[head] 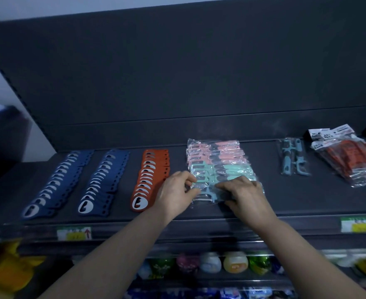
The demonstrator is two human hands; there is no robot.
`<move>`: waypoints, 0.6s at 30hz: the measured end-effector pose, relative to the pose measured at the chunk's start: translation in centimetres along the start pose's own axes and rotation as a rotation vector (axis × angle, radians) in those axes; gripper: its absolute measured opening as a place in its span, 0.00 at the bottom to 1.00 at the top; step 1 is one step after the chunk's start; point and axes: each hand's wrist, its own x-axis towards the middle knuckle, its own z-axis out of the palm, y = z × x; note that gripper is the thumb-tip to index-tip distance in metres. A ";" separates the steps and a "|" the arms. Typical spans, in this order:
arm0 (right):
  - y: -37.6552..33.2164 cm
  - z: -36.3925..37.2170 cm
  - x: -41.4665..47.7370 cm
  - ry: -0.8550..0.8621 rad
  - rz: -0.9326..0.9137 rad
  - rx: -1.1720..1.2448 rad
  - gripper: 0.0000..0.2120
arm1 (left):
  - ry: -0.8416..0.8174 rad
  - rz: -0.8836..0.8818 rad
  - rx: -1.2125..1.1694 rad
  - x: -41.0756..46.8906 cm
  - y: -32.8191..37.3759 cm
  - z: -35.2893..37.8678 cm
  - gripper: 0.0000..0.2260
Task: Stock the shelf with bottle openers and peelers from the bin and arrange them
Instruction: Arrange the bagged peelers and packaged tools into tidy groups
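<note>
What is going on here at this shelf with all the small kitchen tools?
A person is stocking a dark shelf. Both hands are at the near end of a row of bagged peelers, pink at the back and teal in front. The left hand pinches the edge of the front pack, and the right hand presses down on it. To the left lie two rows of blue bottle openers and one orange row, neatly overlapped.
</note>
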 end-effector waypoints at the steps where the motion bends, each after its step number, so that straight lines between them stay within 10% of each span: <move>1: 0.1 -0.3 -0.2 0.005 0.014 -0.020 0.27 | -0.039 0.009 0.024 -0.1 0.0 0.0 0.15; 8: 1.1 -0.1 -1.0 -0.292 0.372 0.002 0.36 | -0.190 0.033 0.139 -0.2 0.2 0.8 0.27; 18: 2.6 0.2 0.7 -0.368 0.272 0.024 0.35 | -0.136 -0.038 0.191 0.5 1.0 1.5 0.24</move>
